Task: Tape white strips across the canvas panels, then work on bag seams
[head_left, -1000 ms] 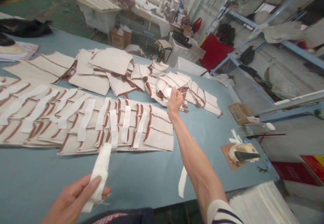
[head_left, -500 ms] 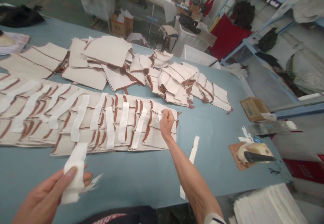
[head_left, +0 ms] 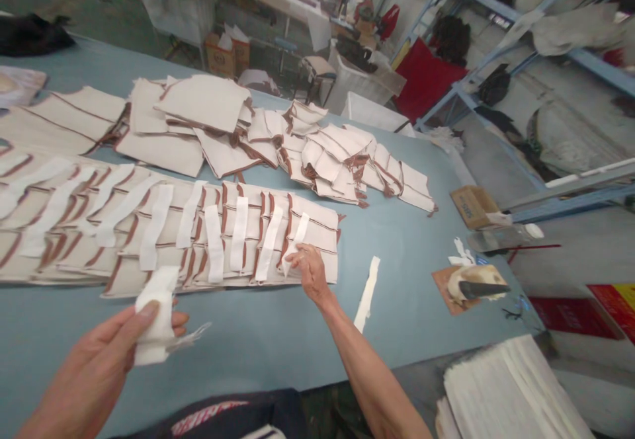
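My left hand (head_left: 109, 353) holds a small stack of white fabric strips (head_left: 157, 300), gripped between thumb and fingers, with frayed threads hanging off its right side. A single white strip (head_left: 300, 229) lies across the rightmost beige panel (head_left: 320, 231) of an overlapping row. My right hand (head_left: 311, 272) rests on the lower end of that strip, fingers stretched toward the left. Other white strips (head_left: 270, 244) lie one by one along the row of beige fabric pieces with brown edging (head_left: 253, 217).
Behind the row are loose piles of beige pieces (head_left: 203, 102) on the blue table (head_left: 397, 280). One lone strip (head_left: 367, 293) lies right of my right arm. Farther right are an iron-like tool (head_left: 479, 287) and a cardboard box (head_left: 471, 206). A fabric stack (head_left: 510, 393) stands near the front edge.
My right hand has moved down and slightly left from the panel's upper part, and the strip it held now lies along the panel. My left hand still holds the stack. The view has shifted slightly.
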Available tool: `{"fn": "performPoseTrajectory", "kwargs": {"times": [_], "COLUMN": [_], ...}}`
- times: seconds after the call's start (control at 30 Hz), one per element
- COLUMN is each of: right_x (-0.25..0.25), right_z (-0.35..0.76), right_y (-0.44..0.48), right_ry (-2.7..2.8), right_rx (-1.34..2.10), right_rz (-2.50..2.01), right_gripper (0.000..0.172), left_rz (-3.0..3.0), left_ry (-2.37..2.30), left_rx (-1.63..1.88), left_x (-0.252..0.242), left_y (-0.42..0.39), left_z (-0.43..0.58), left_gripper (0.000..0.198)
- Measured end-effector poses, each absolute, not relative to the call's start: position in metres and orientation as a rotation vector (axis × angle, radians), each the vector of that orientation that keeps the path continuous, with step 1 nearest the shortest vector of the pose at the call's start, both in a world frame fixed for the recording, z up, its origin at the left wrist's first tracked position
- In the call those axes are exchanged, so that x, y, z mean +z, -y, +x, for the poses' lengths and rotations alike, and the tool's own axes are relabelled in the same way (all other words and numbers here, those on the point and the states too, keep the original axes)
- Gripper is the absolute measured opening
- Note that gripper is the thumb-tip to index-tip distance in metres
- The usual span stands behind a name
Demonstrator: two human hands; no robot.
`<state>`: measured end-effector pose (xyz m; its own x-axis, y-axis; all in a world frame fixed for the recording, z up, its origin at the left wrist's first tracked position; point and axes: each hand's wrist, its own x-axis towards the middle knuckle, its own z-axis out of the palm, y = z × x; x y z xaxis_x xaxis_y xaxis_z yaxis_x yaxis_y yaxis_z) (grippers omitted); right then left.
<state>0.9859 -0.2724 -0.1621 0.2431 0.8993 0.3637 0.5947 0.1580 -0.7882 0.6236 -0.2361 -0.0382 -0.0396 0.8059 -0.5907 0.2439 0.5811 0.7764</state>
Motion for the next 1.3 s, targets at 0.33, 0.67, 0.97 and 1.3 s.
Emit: {"fn": "performPoseTrajectory", "kwargs": {"times": [0.33, 0.67, 0.97, 1.3], "right_x": [-0.129, 0.014, 0.062, 0.073], "right_z": [0.965, 0.841, 0.795, 0.789], "right_y": [0.294, 0.346, 0.352, 0.355], "right_ry": [1.251, 1.445, 1.835, 1.904], "right_rx": [0.267, 0.506, 0.01, -0.115], "right_rz": [-1.591, -1.205, -0.985, -1.006], "right_gripper": [0.047, 0.016, 0.033, 0.032], "left_rz": [0.642, 0.414, 0.406, 0.327], "left_ry": [-1.251, -0.73, -0.671, -0.708], "left_rx": [0.802, 0.806, 0.793, 0.846], "left_x": [0.016, 0.065, 0.08, 0.086], "left_y": [0.254, 0.267, 0.287, 0.3], "left_z": [0.642, 0.621, 0.607, 0.598], "left_gripper": [0.044, 0.025, 0.029, 0.033]}}
